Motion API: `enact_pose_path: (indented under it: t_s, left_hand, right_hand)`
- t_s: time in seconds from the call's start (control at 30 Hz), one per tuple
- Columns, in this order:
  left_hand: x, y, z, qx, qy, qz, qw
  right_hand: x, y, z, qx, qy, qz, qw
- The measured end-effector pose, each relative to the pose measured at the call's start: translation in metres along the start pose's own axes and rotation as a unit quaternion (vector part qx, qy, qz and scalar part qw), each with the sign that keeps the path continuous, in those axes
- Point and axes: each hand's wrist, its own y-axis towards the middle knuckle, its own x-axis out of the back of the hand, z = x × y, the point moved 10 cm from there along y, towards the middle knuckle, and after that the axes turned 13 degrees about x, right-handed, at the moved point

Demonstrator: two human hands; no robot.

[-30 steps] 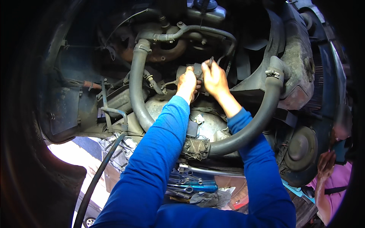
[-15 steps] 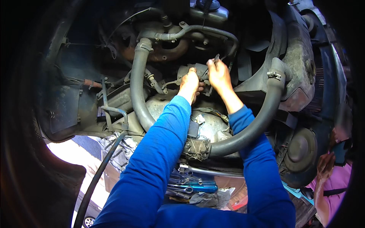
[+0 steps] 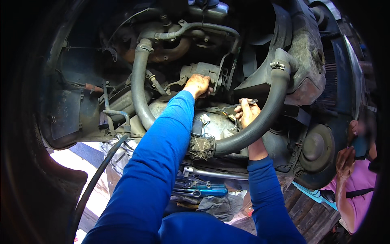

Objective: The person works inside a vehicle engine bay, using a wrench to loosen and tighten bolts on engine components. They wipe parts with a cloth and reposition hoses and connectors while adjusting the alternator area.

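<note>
My left hand (image 3: 197,85) grips the front of a grey cylindrical metal component (image 3: 207,70) deep in the engine bay, its fingers wrapped round the lower part. Lower and to the right, my right hand (image 3: 249,113) holds a slim metal tool (image 3: 253,101), which looks like a wrench, beside a curved black hose (image 3: 274,101). Its forearm passes beneath that hose. A second thick hose (image 3: 139,81) runs down left of my left hand. Thin wires (image 3: 230,116) lie on the pale metal housing between my right hand and the component.
Wrenches and a blue-handled tool (image 3: 208,189) lie near my body with a grey rag (image 3: 219,207) and a long silver bar (image 3: 215,175). At the right edge, another person in pink (image 3: 353,199) holds a dark teal object (image 3: 359,145). A plastic shroud (image 3: 304,77) fills the upper right.
My right hand has drawn back and down from the component, taking the slim tool with it. My left hand stays gripping the component, and the whole view has shifted slightly.
</note>
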Motion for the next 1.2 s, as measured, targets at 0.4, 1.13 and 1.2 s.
enact_pose_path:
  t_s: [0.4,1.13,1.2]
  left_hand:
    - [-0.004,0.015,-0.028,-0.129,0.475,-0.141,0.859]
    - [-0.003,0.026,-0.007,-0.026,0.264,-0.052,0.963]
    - [-0.004,0.019,-0.016,-0.080,0.317,-0.065,0.943]
  right_hand:
    - [-0.024,0.024,0.009,0.085,-0.103,0.096,0.986]
    - [-0.023,0.025,0.007,0.100,-0.117,0.114,0.982]
    - [-0.024,0.025,0.007,0.102,-0.112,0.117,0.982]
